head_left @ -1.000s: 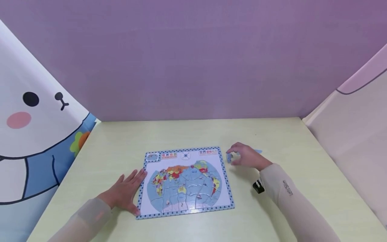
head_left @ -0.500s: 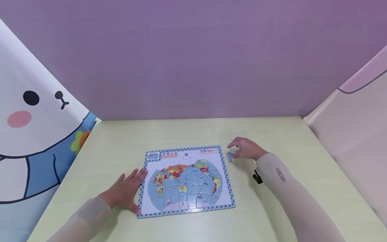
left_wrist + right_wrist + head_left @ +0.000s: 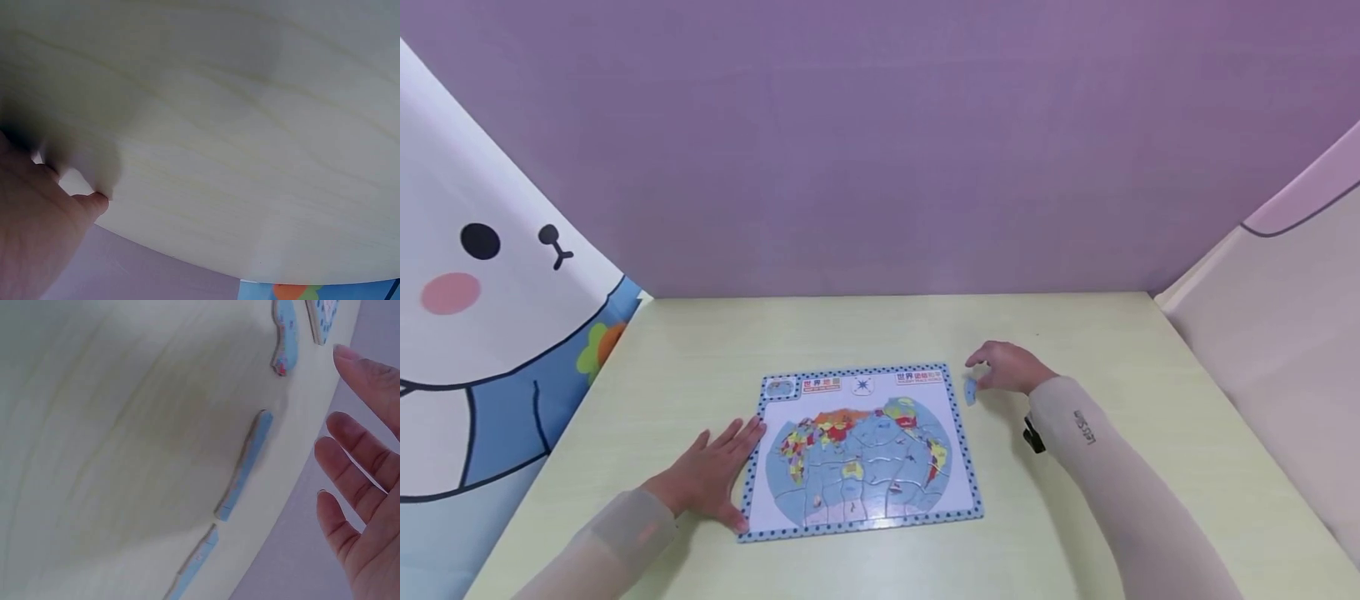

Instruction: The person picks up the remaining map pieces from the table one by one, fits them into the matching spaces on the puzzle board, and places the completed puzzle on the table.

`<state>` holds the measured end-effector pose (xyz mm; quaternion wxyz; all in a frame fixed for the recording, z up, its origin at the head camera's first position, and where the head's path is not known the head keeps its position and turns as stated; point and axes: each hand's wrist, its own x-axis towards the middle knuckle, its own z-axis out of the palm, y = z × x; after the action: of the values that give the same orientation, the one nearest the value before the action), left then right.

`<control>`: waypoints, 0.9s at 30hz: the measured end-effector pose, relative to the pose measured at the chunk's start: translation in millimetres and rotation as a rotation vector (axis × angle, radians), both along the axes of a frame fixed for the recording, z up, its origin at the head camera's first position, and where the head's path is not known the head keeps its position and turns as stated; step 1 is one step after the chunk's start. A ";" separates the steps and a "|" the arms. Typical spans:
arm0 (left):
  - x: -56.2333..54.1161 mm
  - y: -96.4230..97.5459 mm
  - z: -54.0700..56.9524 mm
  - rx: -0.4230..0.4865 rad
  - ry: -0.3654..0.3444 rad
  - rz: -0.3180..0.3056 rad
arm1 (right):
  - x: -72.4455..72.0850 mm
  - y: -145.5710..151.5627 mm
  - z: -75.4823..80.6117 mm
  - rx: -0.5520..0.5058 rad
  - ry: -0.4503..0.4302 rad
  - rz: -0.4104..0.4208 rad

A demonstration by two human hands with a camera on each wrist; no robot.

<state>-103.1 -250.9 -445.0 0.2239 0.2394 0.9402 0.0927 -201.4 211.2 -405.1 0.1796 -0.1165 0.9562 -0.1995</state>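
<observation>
A world-map jigsaw board (image 3: 910, 517) with a dotted blue border lies on the table, its map pieces fitted together. My left hand (image 3: 706, 475) rests on the board's left edge with fingers spread; in the left wrist view this hand (image 3: 44, 219) shows only partly. Past the board's top right corner, my right hand (image 3: 1011, 367) hovers with loosely bent fingers near a small blue puzzle piece (image 3: 970, 392). In the right wrist view, the right hand (image 3: 369, 462) holds nothing. Below it lie that curved piece (image 3: 286, 337) and two narrow blue pieces, one whole (image 3: 244, 465) and one cut off (image 3: 194, 562).
The pale wooden table (image 3: 850, 329) ends at a purple wall (image 3: 880, 150) behind. A cartoon-printed cloth (image 3: 512, 350) hangs at the left, and a pale panel (image 3: 1285, 333) stands at the right. A black wrist camera (image 3: 1033, 435) sits under the right wrist.
My right hand has shifted slightly up and away from the small blue piece it was around. Another blue piece seen beyond that hand is now hidden in the head view. My left hand stays still.
</observation>
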 end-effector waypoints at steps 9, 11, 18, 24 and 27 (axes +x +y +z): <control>-1.3 2.3 -1.2 -0.002 -0.024 0.010 | -0.4 1.5 -11.7 -0.024 -0.024 -0.044; -1.3 2.1 -1.4 -0.003 -0.023 0.008 | -0.8 1.1 -13.9 -0.016 -0.021 -0.042; -0.6 1.3 -0.4 0.008 -0.014 0.003 | -1.1 -2.2 -14.4 0.003 -0.028 -0.049; -0.5 1.2 0.7 0.004 -0.014 -0.004 | -0.4 -2.7 -14.4 0.021 -0.020 -0.033; -1.3 1.7 1.2 0.000 -0.020 -0.001 | -0.7 -2.2 -16.0 0.022 -0.011 -0.015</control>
<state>-104.4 -249.3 -443.9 0.2333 0.2390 0.9378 0.0948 -202.1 209.0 -421.1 0.1845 -0.1063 0.9582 -0.1911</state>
